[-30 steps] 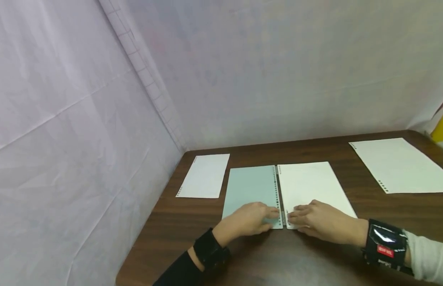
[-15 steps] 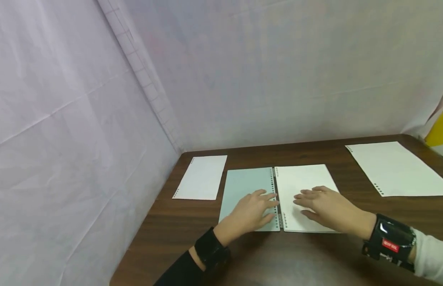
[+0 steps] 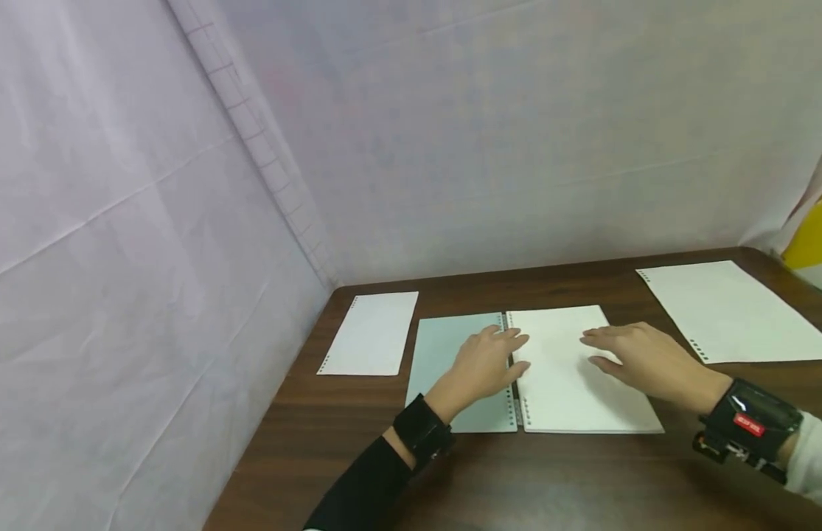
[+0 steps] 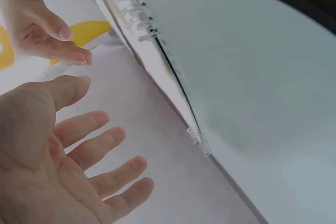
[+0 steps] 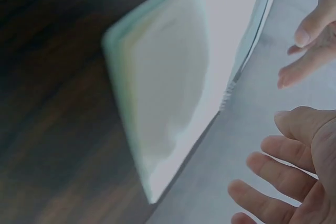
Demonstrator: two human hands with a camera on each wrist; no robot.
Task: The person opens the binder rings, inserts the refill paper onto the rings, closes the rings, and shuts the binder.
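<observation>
Dark wooden table (image 3: 357,457) set in a corner screened by pale, creased sheeting (image 3: 119,258), seen from the head view. An open ring-bound notebook (image 3: 556,369) lies flat near the middle of the table, its grey-green cover (image 3: 444,350) turned out to the left and its white page (image 3: 570,398) lying to the right, with the row of binding rings (image 3: 514,409) running between them. Left hand (image 3: 486,361), fingers straight and slightly spread, is placed over the binding, with its palm above the cover and its fingertips reaching across onto the inner edge of the page; whether it presses the paper or hovers just above it cannot be told. Right hand (image 3: 639,358), likewise flat with the fingers extended and parted, is over the upper right part of the white page, apart from the left hand. In the wrist views both palms face the paper with the fingers loosely fanned, and neither hand grips anything. Both wrists carry black bands. A small white punched sheet (image 3: 371,333) lies just left of the notebook cover; a larger white punched sheet (image 3: 736,310) lies well to the right. A yellow object (image 3: 812,236) shows at the far right edge.
</observation>
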